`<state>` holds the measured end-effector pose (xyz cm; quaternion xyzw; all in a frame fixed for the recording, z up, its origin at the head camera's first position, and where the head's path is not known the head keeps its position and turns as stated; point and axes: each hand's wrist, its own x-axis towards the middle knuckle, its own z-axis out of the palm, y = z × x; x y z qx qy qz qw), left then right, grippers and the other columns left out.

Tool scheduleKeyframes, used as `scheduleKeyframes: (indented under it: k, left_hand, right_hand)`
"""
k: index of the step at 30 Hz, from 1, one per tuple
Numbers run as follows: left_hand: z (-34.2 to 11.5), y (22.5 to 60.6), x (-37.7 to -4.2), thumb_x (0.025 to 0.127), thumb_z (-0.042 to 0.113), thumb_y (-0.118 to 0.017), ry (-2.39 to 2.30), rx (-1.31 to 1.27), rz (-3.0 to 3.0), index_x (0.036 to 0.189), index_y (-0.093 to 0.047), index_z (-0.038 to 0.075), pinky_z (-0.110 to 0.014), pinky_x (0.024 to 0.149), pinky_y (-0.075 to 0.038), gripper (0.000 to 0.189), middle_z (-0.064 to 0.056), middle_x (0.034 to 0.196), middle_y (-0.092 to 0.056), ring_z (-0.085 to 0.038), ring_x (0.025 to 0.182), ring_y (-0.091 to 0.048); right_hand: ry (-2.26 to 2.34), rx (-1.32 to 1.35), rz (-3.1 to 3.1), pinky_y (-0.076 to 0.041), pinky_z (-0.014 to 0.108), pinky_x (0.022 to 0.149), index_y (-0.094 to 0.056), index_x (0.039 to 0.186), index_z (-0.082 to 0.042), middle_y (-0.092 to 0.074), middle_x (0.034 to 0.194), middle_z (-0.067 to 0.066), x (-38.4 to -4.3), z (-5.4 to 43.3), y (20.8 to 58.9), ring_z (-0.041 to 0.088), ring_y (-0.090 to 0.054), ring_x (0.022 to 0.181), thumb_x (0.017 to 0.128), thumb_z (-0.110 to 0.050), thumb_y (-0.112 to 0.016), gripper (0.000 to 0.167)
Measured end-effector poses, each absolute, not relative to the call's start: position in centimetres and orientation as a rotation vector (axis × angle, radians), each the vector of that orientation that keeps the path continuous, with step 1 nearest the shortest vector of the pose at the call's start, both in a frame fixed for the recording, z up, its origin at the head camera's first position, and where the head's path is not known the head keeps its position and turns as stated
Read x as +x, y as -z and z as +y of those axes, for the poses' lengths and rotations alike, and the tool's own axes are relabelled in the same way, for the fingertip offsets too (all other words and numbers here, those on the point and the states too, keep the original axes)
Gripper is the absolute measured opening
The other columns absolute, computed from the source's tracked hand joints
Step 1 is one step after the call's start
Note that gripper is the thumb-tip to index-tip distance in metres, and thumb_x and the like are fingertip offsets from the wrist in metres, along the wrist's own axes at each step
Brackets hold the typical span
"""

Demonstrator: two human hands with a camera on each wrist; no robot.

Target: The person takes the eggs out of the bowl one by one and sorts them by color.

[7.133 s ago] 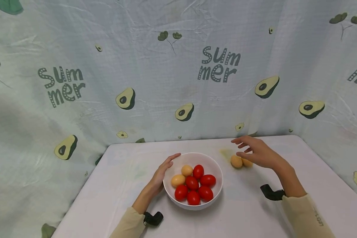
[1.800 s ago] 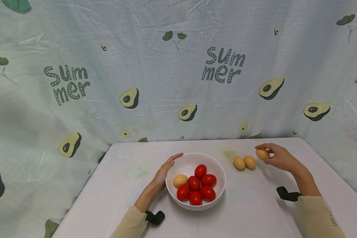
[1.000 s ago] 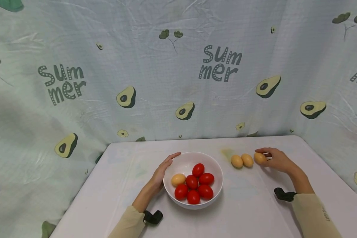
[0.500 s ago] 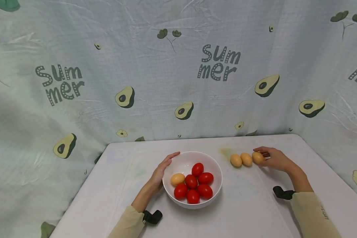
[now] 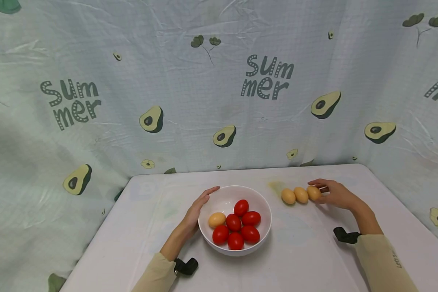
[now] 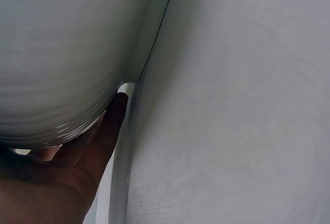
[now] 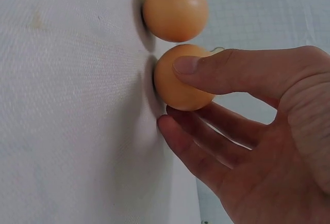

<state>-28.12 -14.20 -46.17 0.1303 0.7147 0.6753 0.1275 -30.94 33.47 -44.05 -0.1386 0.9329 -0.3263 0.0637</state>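
Note:
My right hand point(image 5: 335, 194) pinches a light brown egg point(image 7: 175, 87), with the thumb on its near side and fingertips beneath and behind it. This egg sits low at the table, at the right end of a row. Beside it stand a middle brown egg point(image 5: 301, 195) and a left brown egg point(image 5: 288, 196). My left hand point(image 5: 194, 211) rests its extended fingers along the left outer side of a white bowl point(image 5: 255, 194). Inside the bowl lie one brown egg point(image 5: 217, 220) and several smooth red egg-shaped things point(image 5: 233, 222).
A white cloth covers the table point(image 5: 303, 259), with a faint yellow stain near the back. Behind it hangs a pale curtain point(image 5: 190, 97) printed with avocados and lettering. Black wrist cameras are strapped on both wrists.
One of two brown eggs has left the bowl. My right hand has carried it right, lowered it to the table and drawn it left beside the pair. The left hand stays on the bowl.

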Motion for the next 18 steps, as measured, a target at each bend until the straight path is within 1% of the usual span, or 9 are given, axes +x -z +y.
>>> scheduleKeyframes:
  k: [2,9,18]
  left_hand:
    - [-14.23,46.19,-28.13,0.111,0.035,-0.025,-1.965,0.382,2.077,0.16,-0.039,0.021,-0.05,0.127,-0.029,0.052,-0.005,0.171,-0.03,-0.033,0.152,-0.038]
    - [-14.14,45.99,-27.98,0.111,0.035,-0.026,-1.972,0.351,2.072,0.158,-0.042,0.026,-0.049,0.127,-0.03,0.05,0.0,0.17,-0.032,-0.029,0.152,-0.039]
    - [-14.13,46.07,-27.99,0.111,0.034,-0.027,-1.98,0.357,2.073,0.158,-0.042,0.026,-0.049,0.126,-0.032,0.05,-0.001,0.169,-0.034,-0.03,0.151,-0.04]
  right_hand:
    - [0.983,-0.423,2.819,-0.052,0.064,0.1,-0.054,0.143,0.004,-0.056,0.14,0.034,-30.96,33.39,44.01,0.051,-0.058,0.123,0.088,-0.017,-0.076,0.063]
    - [0.975,-0.414,2.817,-0.053,0.064,0.1,-0.054,0.143,0.003,-0.056,0.142,0.033,-31.03,33.36,43.97,0.051,-0.057,0.124,0.088,-0.018,-0.076,0.063]
    - [0.984,-0.425,2.8,-0.052,0.064,0.1,-0.053,0.143,0.005,-0.055,0.142,0.034,-30.82,33.42,43.75,0.052,-0.056,0.124,0.089,-0.016,-0.075,0.062]
